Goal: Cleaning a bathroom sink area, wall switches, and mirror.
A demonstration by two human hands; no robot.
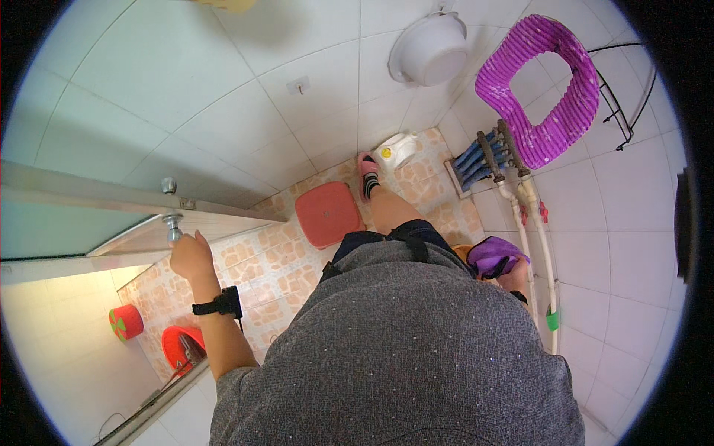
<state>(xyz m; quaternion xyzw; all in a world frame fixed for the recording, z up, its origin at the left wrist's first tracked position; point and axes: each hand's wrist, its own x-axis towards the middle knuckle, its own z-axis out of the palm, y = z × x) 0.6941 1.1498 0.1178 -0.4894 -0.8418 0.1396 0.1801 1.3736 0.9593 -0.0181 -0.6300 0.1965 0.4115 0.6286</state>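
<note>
My left hand (192, 256) is closed at the silver door knob (172, 226), on the edge of a white door (119, 249) with a pale glass panel. A black strap with a small device sits on that wrist. At my right side, my right hand (515, 278) grips a purple cloth item (492, 257) with dark trim. Something orange shows beside the cloth, and my body hides part of both. Most of the right hand's fingers are hard to see.
A red plastic stool (327, 215) stands on the tiled floor. Beyond it is a white jug (396, 151). White pipes (532, 223) run along the right wall. A purple ribbed ring (491, 82) and a white basin (435, 52) hang up. A red basin (175, 343) lies left.
</note>
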